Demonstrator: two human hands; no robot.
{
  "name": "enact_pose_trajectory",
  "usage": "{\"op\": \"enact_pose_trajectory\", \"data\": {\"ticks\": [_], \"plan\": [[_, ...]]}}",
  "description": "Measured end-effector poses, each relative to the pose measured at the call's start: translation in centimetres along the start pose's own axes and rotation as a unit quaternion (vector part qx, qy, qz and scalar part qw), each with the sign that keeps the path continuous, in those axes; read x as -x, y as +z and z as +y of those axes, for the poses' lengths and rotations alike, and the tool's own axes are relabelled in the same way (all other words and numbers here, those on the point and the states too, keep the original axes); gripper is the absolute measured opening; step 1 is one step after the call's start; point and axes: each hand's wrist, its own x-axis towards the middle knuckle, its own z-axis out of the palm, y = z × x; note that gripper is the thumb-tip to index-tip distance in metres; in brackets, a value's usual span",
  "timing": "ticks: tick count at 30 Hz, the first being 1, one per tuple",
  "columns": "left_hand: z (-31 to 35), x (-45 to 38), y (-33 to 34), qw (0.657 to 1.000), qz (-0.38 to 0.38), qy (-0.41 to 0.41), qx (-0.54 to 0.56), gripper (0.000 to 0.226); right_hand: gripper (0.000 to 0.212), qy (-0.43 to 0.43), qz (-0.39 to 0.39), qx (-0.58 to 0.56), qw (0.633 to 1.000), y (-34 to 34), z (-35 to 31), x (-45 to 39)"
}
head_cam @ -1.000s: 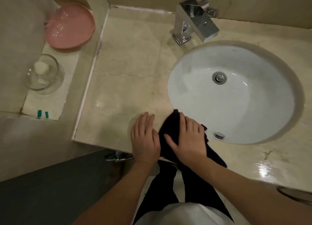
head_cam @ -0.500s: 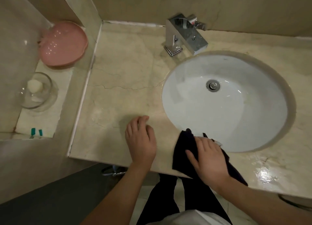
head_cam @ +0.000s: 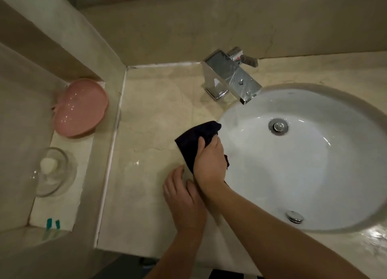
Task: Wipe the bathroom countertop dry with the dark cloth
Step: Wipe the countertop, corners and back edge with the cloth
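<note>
Now, line by line:
Dark cloth (head_cam: 193, 141): bunched on the countertop at the left rim of the sink, one corner reaching toward the basin edge; most of it spread ahead and to the left of the gripping hand, a small dark strip peeking out at the hand's right side, over the basin edge.
Right hand (head_cam: 209, 163): on the near part of the cloth, fingers curled over it and bearing down, thumb lying along the cloth's upper fold; forearm crossing the front of the basin.
Left hand (head_cam: 184, 203): flat on bare stone just beside and nearer than the right wrist, fingers relaxed, holding nothing, not touching the cloth.
Countertop (head_cam: 150, 132): beige marble, cracked, glinting wet patch left of the hands, more sheen at the far right front edge.
Sink (head_cam: 303, 174): round white bowl, drain in the middle, overflow hole at front.
Faucet (head_cam: 230, 77): square chrome, behind the basin.
Side ledge: pink dish (head_cam: 81, 109), glass bowl (head_cam: 52, 172) with a white lump inside.
</note>
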Motion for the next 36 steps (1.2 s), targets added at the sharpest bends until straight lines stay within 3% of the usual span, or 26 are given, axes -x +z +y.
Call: {"op": "enact_pose_trajectory", "data": {"ticks": [5,9,12,18,24,30,36], "plan": [[0.1,-0.3,0.0,1.0,-0.002,0.007,-0.025,0.042,0.066,-0.094,-0.069,0.064,0.991,-2.0,4.0,4.6],[0.4,-0.5,0.1,0.999,-0.003,-0.001,-0.045,0.043,0.075,-0.059,-0.073,0.028,0.995,-1.2,3.2,3.5],[0.4,-0.6,0.1,0.999,-0.003,0.004,-0.05,0.044,0.086,-0.007,-0.031,0.009,0.999,-0.5,0.9,0.5],[-1.1,-0.8,0.4,0.995,0.025,0.067,-0.07,0.043,0.069,0.078,-0.04,0.035,0.996,-0.5,-1.6,-5.2],[-1.3,-1.1,1.2,0.993,0.05,0.063,-0.087,0.042,0.061,0.037,-0.062,0.091,0.993,-1.0,-0.4,-2.5],[-1.2,-1.0,1.4,0.994,0.036,0.06,-0.09,0.043,0.094,-0.032,-0.089,-0.034,0.995,-0.2,2.5,1.1],[-2.1,-1.4,2.2,0.984,0.077,0.085,-0.133,0.041,0.129,-0.006,-0.09,-0.002,0.996,0.5,2.3,0.4]]}}
